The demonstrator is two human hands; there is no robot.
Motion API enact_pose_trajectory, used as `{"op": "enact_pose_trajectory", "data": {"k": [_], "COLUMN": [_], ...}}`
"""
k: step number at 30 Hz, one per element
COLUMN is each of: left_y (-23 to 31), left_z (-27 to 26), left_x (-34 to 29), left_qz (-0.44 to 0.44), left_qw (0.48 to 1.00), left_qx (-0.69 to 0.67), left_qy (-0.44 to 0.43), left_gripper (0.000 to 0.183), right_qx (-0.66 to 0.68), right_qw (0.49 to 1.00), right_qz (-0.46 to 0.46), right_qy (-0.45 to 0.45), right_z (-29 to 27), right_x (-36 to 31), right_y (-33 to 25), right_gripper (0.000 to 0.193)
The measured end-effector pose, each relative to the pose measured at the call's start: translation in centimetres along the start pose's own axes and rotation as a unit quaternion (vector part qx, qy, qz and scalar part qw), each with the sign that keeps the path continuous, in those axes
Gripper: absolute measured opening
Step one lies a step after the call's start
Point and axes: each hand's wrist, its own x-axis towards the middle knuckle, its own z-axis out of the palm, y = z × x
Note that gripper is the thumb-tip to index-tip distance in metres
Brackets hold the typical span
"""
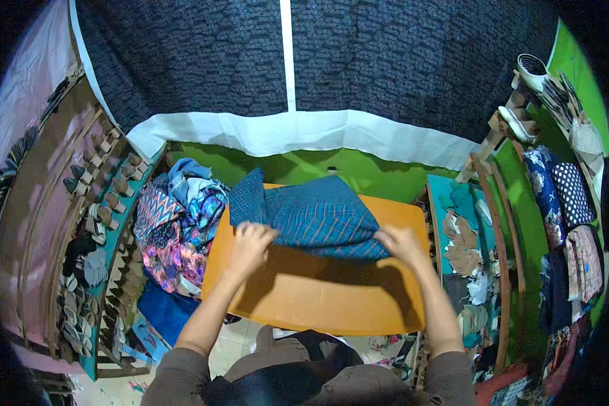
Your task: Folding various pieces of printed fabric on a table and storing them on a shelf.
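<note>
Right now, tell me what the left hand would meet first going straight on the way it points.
The blue checked cloth: the left hand is at its near edge, perhaps touching it, though depth is unclear.

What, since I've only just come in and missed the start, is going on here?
A person is handling a blue checked cloth over an orange table. The left hand is at its near left side, the right hand at its near right corner; how firmly they grip is unclear. The cloth is partly folded and uneven. A heap of patterned fabrics sits left of the table.
</note>
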Motion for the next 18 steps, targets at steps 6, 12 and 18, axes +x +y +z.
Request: {"op": "enact_pose_trajectory", "data": {"k": [6, 12, 18], "left_y": [2.8, 5.3, 6.2], "left_z": [9.0, 9.3, 10.8], "left_x": [-10.0, -13.5, -12.0], "left_qz": [-0.071, -0.208, -0.546], "left_qw": [0.985, 0.945, 0.814], "left_qx": [-0.028, -0.079, -0.194], "left_qy": [-0.157, -0.240, 0.043], "left_gripper": [0.033, 0.042, 0.074], "right_qx": [-0.105, 0.026, -0.014], "right_qw": [0.953, 0.891, 0.975], "right_qz": [0.053, 0.143, 0.222], "right_qy": [-0.278, -0.430, 0.004], "right_z": [8.7, 7.5, 9.5], "right_x": [-9.3, -10.6, -7.5], "right_y": [2.0, -0.9, 8.4], "right_gripper": [0.028, 0.036, 0.037]}}
